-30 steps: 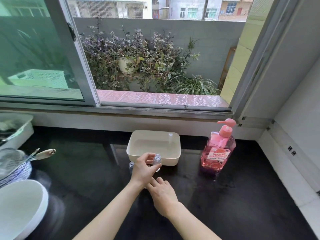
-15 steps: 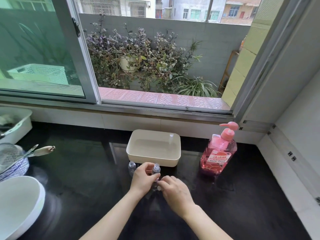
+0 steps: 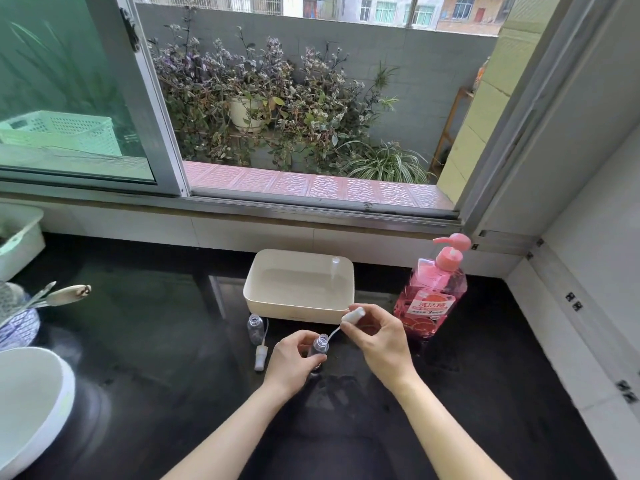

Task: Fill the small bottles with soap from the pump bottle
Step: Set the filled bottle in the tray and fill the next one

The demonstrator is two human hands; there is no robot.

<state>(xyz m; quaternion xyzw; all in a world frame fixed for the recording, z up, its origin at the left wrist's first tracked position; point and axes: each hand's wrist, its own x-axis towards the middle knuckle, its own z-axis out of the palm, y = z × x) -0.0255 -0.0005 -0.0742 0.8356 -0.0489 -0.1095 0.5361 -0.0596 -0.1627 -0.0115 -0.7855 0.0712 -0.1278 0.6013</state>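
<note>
My left hand grips a small clear bottle standing on the black counter, its neck uncovered. My right hand pinches that bottle's white spray cap, lifted up and to the right; its thin tube still reaches back to the bottle's mouth. A second small clear bottle stands uncapped to the left, with its white cap lying on the counter in front of it. The pink pump bottle of soap stands to the right, untouched.
A cream rectangular tub sits behind the hands, a clear cap inside it. At the left edge are a white bowl, a patterned bowl with utensils and a white basket. A window ledge and white wall border the counter.
My right hand moved onto the bottle's top and pulled the white spray cap up and off to the right. My left hand still holds the bottle.
</note>
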